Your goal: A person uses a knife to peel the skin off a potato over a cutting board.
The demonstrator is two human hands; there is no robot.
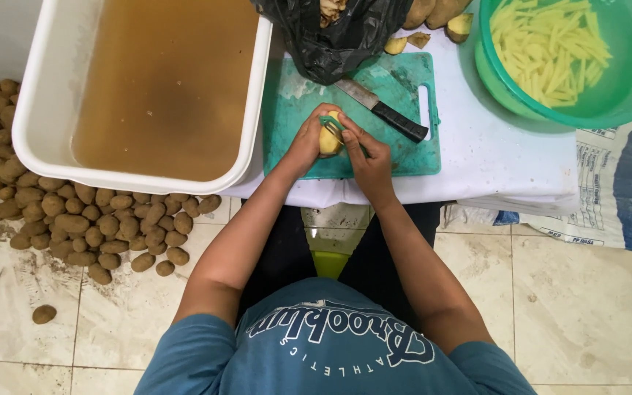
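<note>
One camera, worn on the person's head, looks almost straight down from above the shoulders. The two hands, left hand (307, 143) and right hand (366, 157), meet just above the middle of the picture, near enough to show fingers. Beyond the grip lies the cutting board (294, 102); to its left the white tub (38, 132); nearer, the tiled floor (579, 307).

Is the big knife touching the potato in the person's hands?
Apart. The head view shows the knife lying on the green cutting board, with bare board between it and the potato held by the left hand and right hand.
</note>
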